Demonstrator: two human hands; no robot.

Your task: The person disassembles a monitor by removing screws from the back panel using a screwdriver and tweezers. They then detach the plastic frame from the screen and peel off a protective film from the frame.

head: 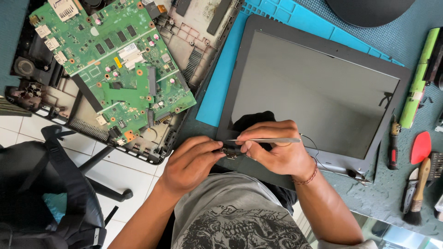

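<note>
A dark laptop screen panel (318, 87) lies face up on a blue mat (221, 78), its near corner by my body. My right hand (277, 150) grips thin metal tweezers (272, 140), tips pointing left toward the panel's near left corner. My left hand (191, 159) pinches the small metal hinge part (227, 151) at that corner. A thin black wire (314, 145) loops out beside my right wrist.
A laptop base (184, 27) with a green circuit board (120, 60) sits at the upper left. At the right lie a green bar (417, 80), screwdriver (392, 145), red pick (421, 147) and brush (417, 193). A black chair (55, 193) stands lower left.
</note>
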